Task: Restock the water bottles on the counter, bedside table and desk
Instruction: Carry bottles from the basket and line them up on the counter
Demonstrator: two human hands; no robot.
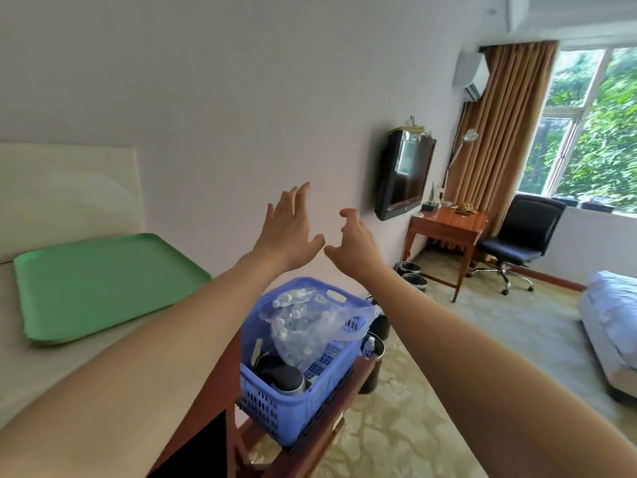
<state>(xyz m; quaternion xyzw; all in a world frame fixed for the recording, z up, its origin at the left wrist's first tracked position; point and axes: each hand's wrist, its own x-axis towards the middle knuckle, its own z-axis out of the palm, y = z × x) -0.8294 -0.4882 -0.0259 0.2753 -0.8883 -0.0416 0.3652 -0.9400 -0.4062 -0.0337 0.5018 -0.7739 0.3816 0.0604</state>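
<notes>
Left hand [289, 229] hovering spread, right hand [358, 246] half-curled, both gripping nothing, mid-frame. Water bottles [300, 319] lying bagged in blue basket [275, 419], lower centre. Risk: loose bag [348, 319] snagging, dragging basket off narrow stand [310, 453].

Both bare arms stretch forward, raised; left hand [289, 229] spread with straight fingers, right hand [356, 241] beside it with fingers loosely curled, holding nothing

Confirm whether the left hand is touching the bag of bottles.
Apart. Head view: left hand is raised before the wall, clear above the bag of bottles.
</notes>
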